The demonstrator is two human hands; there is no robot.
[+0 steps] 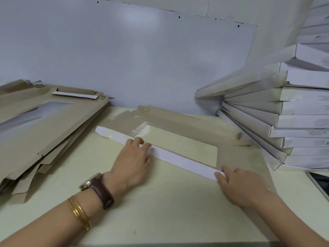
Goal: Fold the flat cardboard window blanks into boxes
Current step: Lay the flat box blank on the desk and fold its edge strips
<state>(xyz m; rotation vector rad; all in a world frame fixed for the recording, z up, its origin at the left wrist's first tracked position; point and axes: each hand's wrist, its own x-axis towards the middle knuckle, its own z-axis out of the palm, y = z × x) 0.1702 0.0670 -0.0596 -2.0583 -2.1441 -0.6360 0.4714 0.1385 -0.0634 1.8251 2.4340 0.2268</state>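
The window blank (235, 154) lies flat on the pale worktop (160, 214), right in front of the person and set at a slant, its clear window (178, 143) facing up. Along its near edge a long flap (179, 159) is turned over onto the brown card, white side showing, and both hands are on that strip.

The left hand (133, 161) sits palm down a little left of the flap's middle. Its fingers are together and nearly straight, pressing the white strip down against the blank. The right hand (240, 184) is at the strip's right end, just beside the window's near corner. Its fingers are stretched forward, the tips resting on the flap. From here it looks like a flat press with nothing gripped, though I can't quite tell whether a fingertip hooks the flap's edge.

A brown-strapped watch (96, 186) and gold bangles (79, 211) circle the left wrist.

To the left, well apart from the hands, a loose pile of flat blanks (44, 132) fans across the worktop. On the right a leaning stack of folded boxes (293, 122) stands near the blank's far corner.
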